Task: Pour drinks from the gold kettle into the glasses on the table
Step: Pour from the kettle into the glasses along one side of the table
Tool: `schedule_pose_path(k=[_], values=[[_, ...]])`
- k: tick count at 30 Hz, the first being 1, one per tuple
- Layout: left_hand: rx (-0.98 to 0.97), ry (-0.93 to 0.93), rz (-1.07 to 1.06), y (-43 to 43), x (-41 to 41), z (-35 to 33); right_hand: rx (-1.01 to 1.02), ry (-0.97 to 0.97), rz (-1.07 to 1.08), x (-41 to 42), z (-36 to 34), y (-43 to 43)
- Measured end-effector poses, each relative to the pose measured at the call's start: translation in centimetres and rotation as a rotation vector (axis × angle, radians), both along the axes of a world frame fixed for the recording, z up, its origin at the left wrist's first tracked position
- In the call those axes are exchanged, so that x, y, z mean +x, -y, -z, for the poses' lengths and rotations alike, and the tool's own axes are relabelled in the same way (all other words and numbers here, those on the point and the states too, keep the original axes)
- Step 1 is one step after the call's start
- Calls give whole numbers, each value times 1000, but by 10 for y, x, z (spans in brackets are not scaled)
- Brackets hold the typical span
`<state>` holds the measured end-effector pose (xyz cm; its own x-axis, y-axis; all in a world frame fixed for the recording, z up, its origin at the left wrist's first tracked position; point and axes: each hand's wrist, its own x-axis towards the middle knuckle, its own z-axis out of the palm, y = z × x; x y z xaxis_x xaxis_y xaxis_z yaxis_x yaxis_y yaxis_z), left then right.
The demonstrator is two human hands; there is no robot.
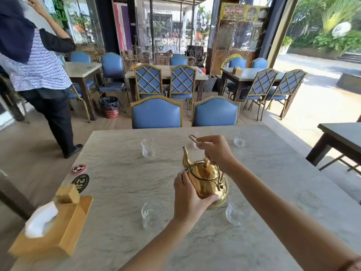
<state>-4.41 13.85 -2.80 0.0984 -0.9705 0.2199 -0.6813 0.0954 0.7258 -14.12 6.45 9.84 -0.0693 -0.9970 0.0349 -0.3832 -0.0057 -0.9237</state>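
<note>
The gold kettle (206, 179) stands upright near the middle of the marble table (121, 173), spout pointing away to the left. My left hand (188, 198) cups its near left side. My right hand (215, 151) grips the raised wire handle above the lid. Clear glasses stand around it: one far left (148, 148), one far right (239, 139), one near left (151, 214), one near right (235, 214). A further glass (309, 199), faint and hard to make out, sits at the right edge. Another may be hidden behind my right hand.
A wooden tissue box (52, 225) sits at the table's near left corner, with two round coasters (79, 176) beyond it. Two blue chairs (157, 114) stand at the far side. A person (39, 71) stands on the floor to the left. A dark table (340, 137) is at right.
</note>
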Motion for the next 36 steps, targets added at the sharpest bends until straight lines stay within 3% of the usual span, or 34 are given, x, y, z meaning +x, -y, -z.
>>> schedule_pose_path(k=[13, 36], values=[[206, -348, -1, -120, 9, 13, 111, -546, -178, 50, 7, -90], [445, -390, -8, -148, 47, -7, 252, -858, -266, 128, 27, -85]])
